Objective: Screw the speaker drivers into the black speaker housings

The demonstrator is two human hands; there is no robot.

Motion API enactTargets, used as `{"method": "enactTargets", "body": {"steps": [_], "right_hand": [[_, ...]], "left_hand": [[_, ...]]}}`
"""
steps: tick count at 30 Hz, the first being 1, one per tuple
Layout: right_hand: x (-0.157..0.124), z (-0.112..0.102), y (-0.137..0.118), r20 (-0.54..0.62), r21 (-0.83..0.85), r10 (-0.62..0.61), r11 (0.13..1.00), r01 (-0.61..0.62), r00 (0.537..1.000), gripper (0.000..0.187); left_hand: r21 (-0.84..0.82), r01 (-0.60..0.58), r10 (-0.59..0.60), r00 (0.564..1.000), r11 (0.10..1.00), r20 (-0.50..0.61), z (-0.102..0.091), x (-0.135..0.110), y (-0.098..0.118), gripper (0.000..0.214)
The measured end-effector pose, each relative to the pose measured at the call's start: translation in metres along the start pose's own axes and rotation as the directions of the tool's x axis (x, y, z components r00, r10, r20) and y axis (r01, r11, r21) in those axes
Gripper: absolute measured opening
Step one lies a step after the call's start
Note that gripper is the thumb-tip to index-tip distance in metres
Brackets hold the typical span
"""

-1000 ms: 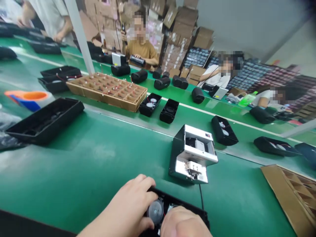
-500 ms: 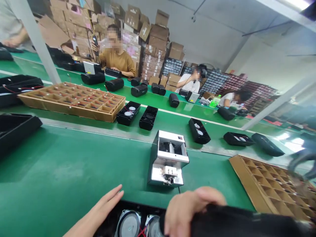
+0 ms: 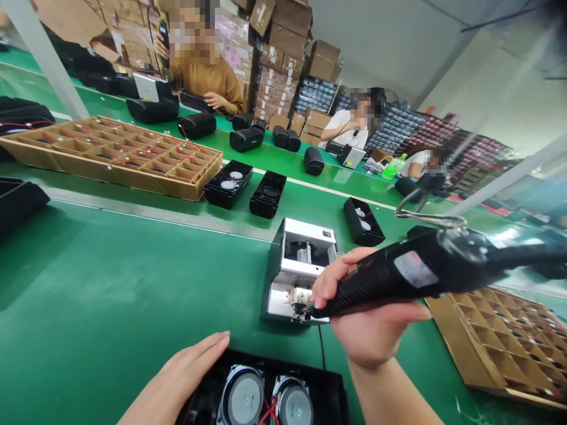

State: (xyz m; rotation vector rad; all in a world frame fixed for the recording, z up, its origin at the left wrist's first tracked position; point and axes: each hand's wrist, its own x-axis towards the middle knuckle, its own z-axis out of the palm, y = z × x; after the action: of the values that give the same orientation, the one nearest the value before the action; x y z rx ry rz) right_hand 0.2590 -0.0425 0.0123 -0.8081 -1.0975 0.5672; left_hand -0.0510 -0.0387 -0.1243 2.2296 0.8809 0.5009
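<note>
My right hand (image 3: 370, 333) is wrapped round a black electric screwdriver (image 3: 390, 271) with a cable at its rear and a metal hanging loop. The screwdriver's tip is at the front outlet of a white and black screw feeder (image 3: 290, 276); my fingers partly hide the contact. Below lies a black speaker housing (image 3: 330, 392), cut off by the lower edge of the view. Two round speaker drivers (image 3: 245, 399) with red wires sit inside it. My left hand (image 3: 190, 366) rests along the housing's left side, its fingers stretched out and close together.
A cardboard divider tray (image 3: 168, 186) with wired parts stands at the left, another divider tray (image 3: 460, 348) at the right. Several black housings (image 3: 268, 192) lie along the green bench (image 3: 110, 283). People work across it. A thin cable (image 3: 322, 348) runs from the feeder.
My right hand has lifted the screwdriver from over the housing up and forward to the screw feeder, uncovering the right driver. My left hand stays at the housing. The view has tilted slightly.
</note>
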Motion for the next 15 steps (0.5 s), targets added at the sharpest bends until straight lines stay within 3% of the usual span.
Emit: {"method": "enactTargets", "body": {"steps": [4,7,10,12,15], "right_hand": [[-0.005,0.002,-0.001,0.028,0.002,0.012,1.0,-0.012,1.0,0.083],[-0.009,0.003,0.0,0.011,0.027,0.113,0.993,-0.113,0.994,0.082],[-0.016,0.005,-0.009,0.002,0.085,0.176,0.981,-0.175,0.984,0.078],[-0.022,0.01,-0.022,-0.02,0.133,0.149,0.98,-0.145,0.989,0.075],[-0.03,0.023,-0.043,0.039,0.195,0.189,0.962,-0.193,0.981,0.052]], "left_hand": [[-0.002,0.027,-0.027,0.999,1.0,-0.018,0.009,0.004,-0.009,0.098],[-0.009,0.05,-0.05,0.999,0.999,-0.019,0.016,0.004,-0.011,0.093],[-0.032,0.081,-0.081,0.997,0.996,-0.003,0.017,-0.003,-0.006,0.116],[-0.045,0.083,-0.082,0.996,0.995,0.024,0.015,-0.008,0.0,0.139],[-0.053,0.079,-0.075,0.995,0.996,0.068,0.009,-0.011,0.011,0.154]]}}
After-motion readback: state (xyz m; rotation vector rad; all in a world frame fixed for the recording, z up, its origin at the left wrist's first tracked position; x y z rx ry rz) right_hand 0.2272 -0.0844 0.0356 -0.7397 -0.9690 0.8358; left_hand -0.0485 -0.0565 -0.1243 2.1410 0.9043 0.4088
